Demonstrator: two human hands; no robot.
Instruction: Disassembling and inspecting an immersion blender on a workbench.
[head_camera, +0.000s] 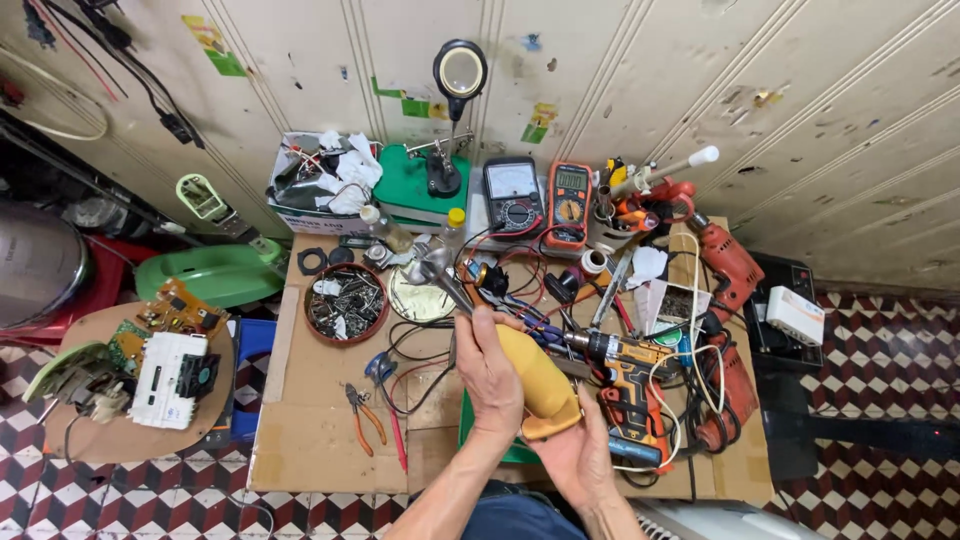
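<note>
Yellow handle (540, 385) of metal-tipped tool (437, 270) held above near middle of bench (310, 430). Left hand (487, 370) wrapped over handle top, fingers curled shut on it. Right hand (572, 455) cupped under handle's near end, fingers closed round it. Metal tip pointed far-left, seen over round tin lid (418, 300). Orange drill (630, 385) laid just right of handle. Bowl of parts (346, 303) seen far-left of hands. Pliers (365, 412) laid left of left wrist.
</note>
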